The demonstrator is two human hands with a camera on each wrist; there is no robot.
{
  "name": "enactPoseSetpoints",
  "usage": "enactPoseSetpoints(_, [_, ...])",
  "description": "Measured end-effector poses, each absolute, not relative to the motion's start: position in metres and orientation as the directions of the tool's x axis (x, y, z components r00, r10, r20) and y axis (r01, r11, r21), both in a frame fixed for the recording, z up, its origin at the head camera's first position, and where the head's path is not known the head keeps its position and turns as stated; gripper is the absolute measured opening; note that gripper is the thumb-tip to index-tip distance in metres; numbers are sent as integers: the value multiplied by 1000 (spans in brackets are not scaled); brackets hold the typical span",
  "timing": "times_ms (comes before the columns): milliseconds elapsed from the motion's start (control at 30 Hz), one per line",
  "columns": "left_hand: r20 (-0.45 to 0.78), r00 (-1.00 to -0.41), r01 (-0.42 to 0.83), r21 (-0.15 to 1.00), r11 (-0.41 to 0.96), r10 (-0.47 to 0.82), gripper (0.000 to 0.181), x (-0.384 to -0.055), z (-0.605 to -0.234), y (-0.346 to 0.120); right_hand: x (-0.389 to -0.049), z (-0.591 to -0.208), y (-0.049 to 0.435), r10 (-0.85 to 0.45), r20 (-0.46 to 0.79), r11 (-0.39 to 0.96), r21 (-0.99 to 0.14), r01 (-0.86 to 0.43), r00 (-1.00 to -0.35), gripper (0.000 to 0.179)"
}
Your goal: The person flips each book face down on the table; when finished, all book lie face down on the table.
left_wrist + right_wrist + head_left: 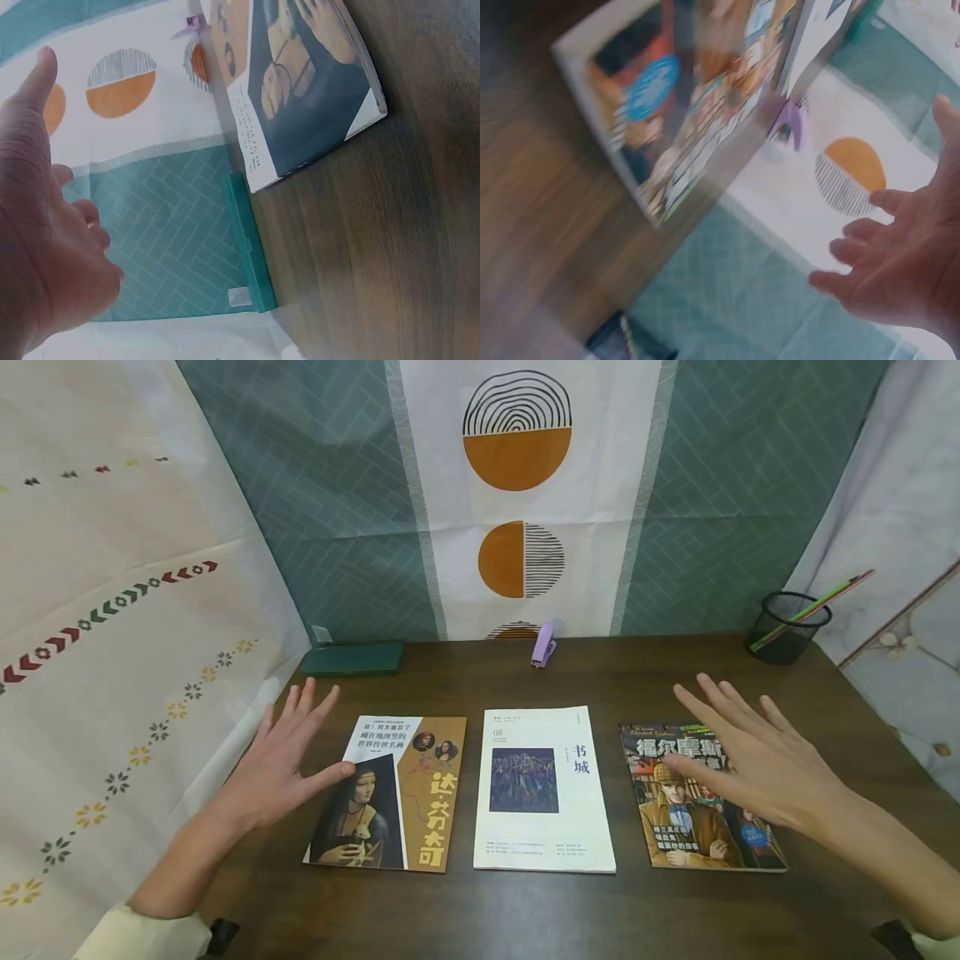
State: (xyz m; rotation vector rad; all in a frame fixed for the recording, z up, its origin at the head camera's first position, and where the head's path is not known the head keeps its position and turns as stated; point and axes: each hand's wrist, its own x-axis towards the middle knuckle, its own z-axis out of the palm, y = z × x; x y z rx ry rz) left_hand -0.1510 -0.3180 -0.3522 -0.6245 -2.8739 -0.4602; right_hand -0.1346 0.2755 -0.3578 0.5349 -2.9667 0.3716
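Note:
Three books lie flat in a row on the dark wooden table (pixel 420 910). My left hand (pixel 288 760) hovers with fingers spread over the left edge of a brown-and-white book (pixel 420 777) with a painted portrait on its cover. In the middle is a white magazine (pixel 540 843) with a dark picture. The right hand (pixel 757 760), fingers also spread, is above a colourful comic-style book (pixel 690 827) and covers part of its upper right. Both wrist views show the hands (pixel 52 232) (pixel 900 262) holding nothing.
A green flat case (pixel 352 658) lies at the back left against the cloth backdrop. Behind the magazine stands a purple stapler (pixel 543 645). At the back right, a black mesh pen cup (pixel 787 631) holds pencils (pixel 817 603). Patterned cloths hang at both sides.

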Motion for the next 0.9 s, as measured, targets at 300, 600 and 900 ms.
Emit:
enactPoseSetpoints(300, [137,-914,382,611,693,383,127,-141,-349,-328,-173,-355,207,-475,123,793,-369,-484,-872,116])
enactPoseSetpoints(600, [92,-920,334,694,637,382,133,-132,-363,-344,-201,-372,138,-595,74,605,-615,-507,-800,125])
enactPoseSetpoints(900, [40,-912,286,777,561,409,128,-119,-394,-355,-234,-391,83,-719,-4,514,-676,-528,-695,121])
